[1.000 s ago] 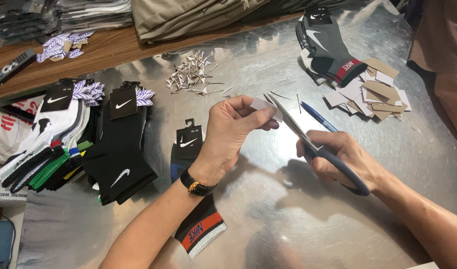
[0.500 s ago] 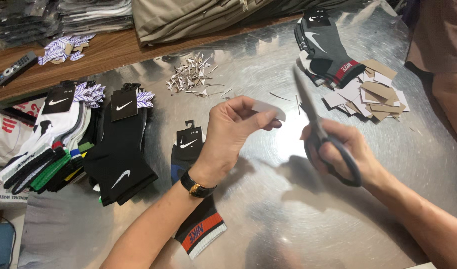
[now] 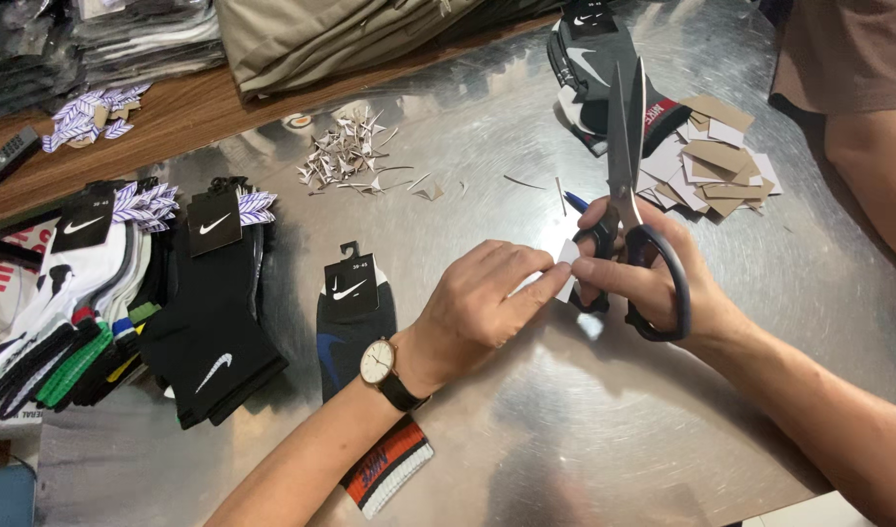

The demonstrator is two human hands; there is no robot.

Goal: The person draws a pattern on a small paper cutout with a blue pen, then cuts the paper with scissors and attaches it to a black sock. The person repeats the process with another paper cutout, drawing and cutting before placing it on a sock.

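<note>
A metal table [image 3: 526, 429] carries everything. On its left lies a stack of socks [image 3: 126, 322] with card labels; one dark sock [image 3: 355, 332] lies under the left forearm. At the far right sits a pile of card scraps [image 3: 716, 161], and farther left a heap of paper snippets [image 3: 346, 161]. The right hand [image 3: 653, 278] holds large scissors [image 3: 629, 166] by the black handles, blades together and pointing up and away. The left hand [image 3: 482, 303] pinches a small white paper piece [image 3: 563, 265] between thumb and fingers; the right fingertips touch that piece too, just below the scissor pivot.
</note>
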